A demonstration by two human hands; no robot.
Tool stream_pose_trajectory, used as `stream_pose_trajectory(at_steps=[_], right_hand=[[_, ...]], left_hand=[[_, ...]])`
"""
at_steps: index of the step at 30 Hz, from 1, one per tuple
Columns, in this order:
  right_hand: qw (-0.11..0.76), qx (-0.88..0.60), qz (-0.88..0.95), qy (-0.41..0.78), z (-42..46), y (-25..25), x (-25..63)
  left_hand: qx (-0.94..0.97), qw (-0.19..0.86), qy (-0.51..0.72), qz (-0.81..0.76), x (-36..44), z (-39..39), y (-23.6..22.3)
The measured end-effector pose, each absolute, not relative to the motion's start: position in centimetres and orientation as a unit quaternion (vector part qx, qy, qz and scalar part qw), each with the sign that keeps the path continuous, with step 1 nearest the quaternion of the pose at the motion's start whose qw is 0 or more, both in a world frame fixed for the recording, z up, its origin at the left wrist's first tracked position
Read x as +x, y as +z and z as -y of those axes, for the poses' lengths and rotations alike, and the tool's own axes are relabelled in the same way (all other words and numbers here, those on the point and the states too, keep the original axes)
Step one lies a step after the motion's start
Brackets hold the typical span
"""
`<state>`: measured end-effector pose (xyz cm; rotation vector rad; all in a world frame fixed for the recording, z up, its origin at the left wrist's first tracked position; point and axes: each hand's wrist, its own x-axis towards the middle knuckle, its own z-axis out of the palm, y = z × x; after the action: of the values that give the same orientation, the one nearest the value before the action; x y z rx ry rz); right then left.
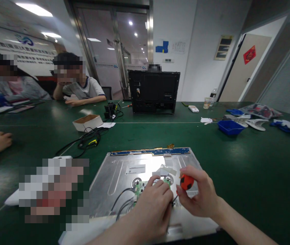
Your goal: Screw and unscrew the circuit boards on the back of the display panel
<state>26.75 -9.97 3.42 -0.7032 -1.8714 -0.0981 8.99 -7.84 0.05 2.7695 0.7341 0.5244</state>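
A silver metal-backed display panel (pixel 114 177) lies flat in front of me, with a blue circuit strip (pixel 150 152) along its far edge. Near its middle, my left hand (pixel 157 197) has its fingers bent over a small green circuit board (pixel 140 186) and covers much of it. Dark cables (pixel 120 199) run from the board's left side. Between the thumb and fingers of my right hand (pixel 202 194) is the orange-and-black handle of a screwdriver (pixel 187 182). Its shaft slants down towards the panel beside my left hand; the tip is hard to make out.
Across the table (pixel 236 177) stands a black monitor frame (pixel 155 92). To the left are an open cardboard box (pixel 88 122), black cables (pixel 86 139) and a blurred-out object. A blue tray (pixel 231 127) and gloves (pixel 289 127) lie right. Two people sit at the left.
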Motion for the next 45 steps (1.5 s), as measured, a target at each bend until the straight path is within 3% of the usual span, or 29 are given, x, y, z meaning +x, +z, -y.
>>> stream_pose_trajectory(at_steps=[14,26,36,45], right_hand=[[0.51,-0.288,0.81,-0.003,10.13,3.99,27.15],[0.537,-0.302,0.784,-0.081,9.94,3.55,26.7],[0.515,-0.333,0.789,0.039,9.92,3.58,27.17],[0.524,-0.327,0.786,-0.028,9.73,3.44,27.22]], left_hand=[[0.943,0.125,0.178,-0.252,9.06,7.87,0.44],[0.942,0.126,0.179,-0.255,8.93,7.97,0.44],[0.944,0.131,0.163,-0.255,9.04,7.9,0.8],[0.946,0.124,0.158,-0.255,8.96,7.87,0.7]])
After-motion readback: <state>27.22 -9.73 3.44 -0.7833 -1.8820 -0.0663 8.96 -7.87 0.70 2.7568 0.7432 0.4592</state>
